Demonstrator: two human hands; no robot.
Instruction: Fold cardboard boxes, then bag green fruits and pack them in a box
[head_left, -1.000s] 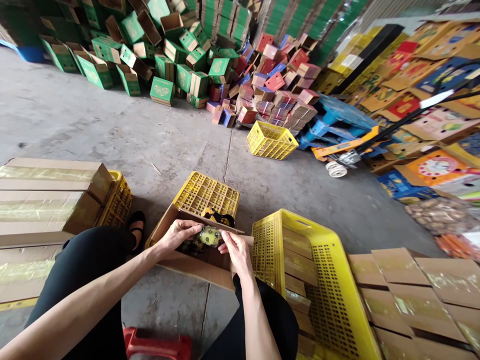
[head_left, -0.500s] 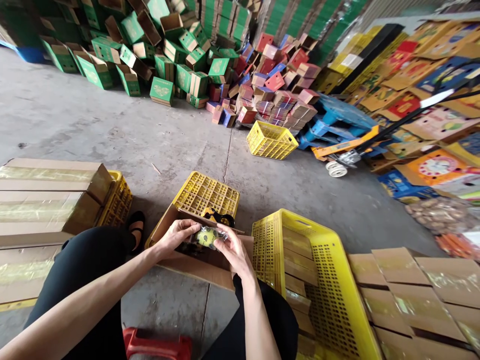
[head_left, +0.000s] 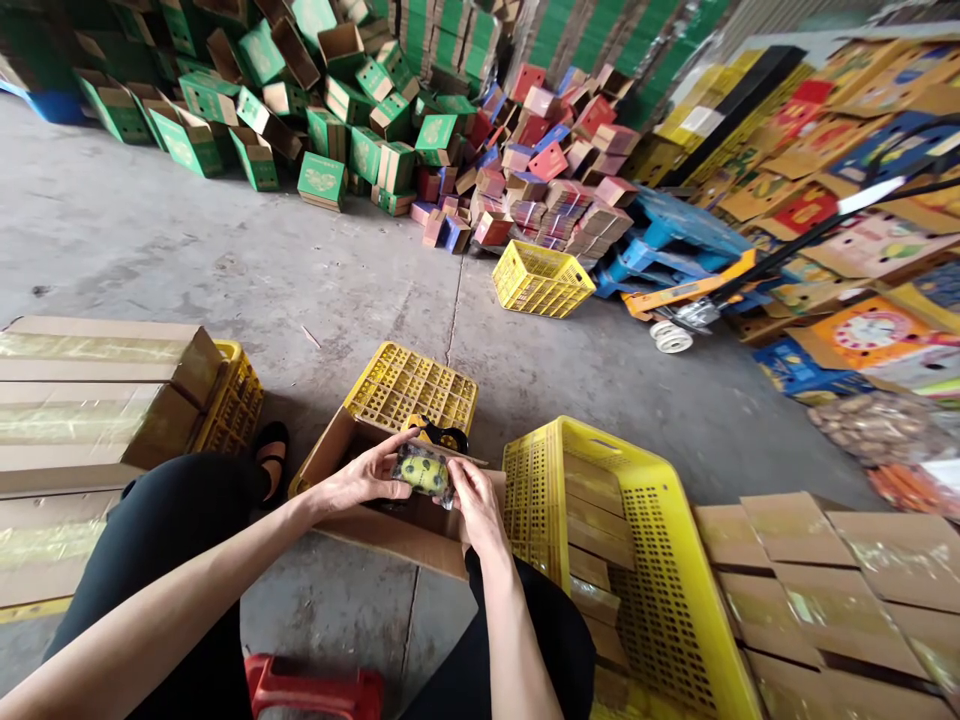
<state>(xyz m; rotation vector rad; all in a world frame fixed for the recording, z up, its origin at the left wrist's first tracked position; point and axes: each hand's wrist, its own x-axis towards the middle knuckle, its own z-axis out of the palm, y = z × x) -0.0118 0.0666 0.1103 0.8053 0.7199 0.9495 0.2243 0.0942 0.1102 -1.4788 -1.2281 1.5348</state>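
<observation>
A small yellow-green packet with dark spots, wrapped in clear plastic, is held level above an open cardboard box. My right hand pinches its right end between thumb and fingers. At the other end, my left hand has its thumb low on the wrapper and its index finger stretched along the top. What the wrapper contains cannot be made out. Just behind the packet, a yellow and black tool like a tape dispenser rests by an overturned yellow crate.
To my right stands a large yellow crate with closed cartons inside, beside more taped cartons. Stacked cartons are on my left. A red stool is below me. Farther off are a yellow basket and a pallet jack.
The packet has turned a little, showing more of its spotted face. My left fingers have spread from a pinch, and my right hand has shifted to its right end.
</observation>
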